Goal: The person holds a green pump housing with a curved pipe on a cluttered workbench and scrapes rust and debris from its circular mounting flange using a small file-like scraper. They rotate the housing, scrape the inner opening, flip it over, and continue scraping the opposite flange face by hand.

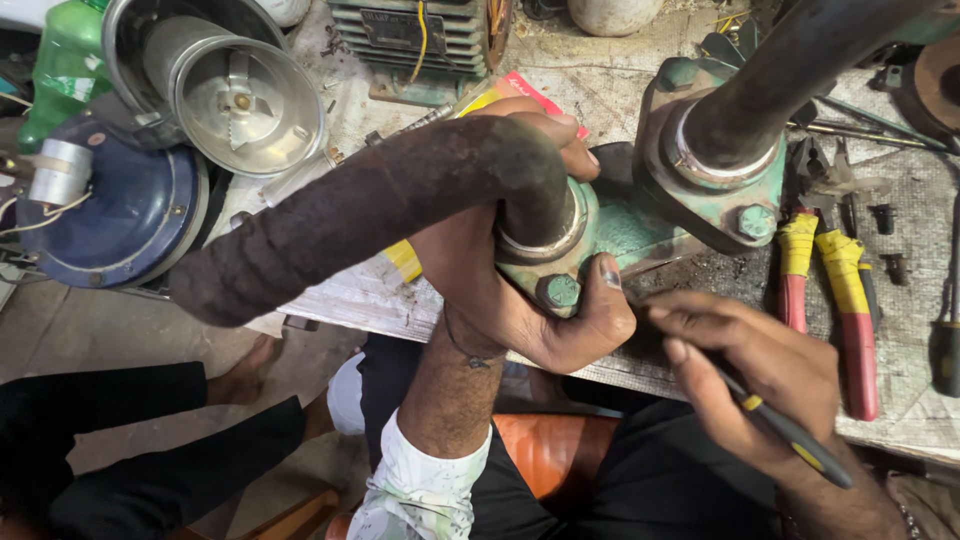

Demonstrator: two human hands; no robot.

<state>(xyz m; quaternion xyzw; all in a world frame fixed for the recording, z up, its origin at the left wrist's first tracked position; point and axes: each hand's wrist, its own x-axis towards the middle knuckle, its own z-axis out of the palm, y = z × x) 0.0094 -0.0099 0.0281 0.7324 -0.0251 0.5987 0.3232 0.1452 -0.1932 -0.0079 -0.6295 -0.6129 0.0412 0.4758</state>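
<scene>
My left hand (520, 290) grips the green cast pump body (610, 235) around its left flange, thumb resting beside a green bolt (558, 291). A rusty dark pipe (370, 215) rises from that flange toward the left. A second dark pipe (790, 70) stands in the right flange, which has its own bolt (752, 222). My right hand (750, 370) holds a screwdriver with a black and yellow handle (795, 440); its tip points under the pump body, hidden by my fingers.
Red and yellow handled pliers (850, 310) lie on the worn wooden bench (900, 400) to the right, with loose bolts and another tool. At left sit a blue motor housing (130, 215), a shiny metal jar (240, 100) and a green bottle (60, 70). Someone's dark-clothed legs (130, 440) are at lower left.
</scene>
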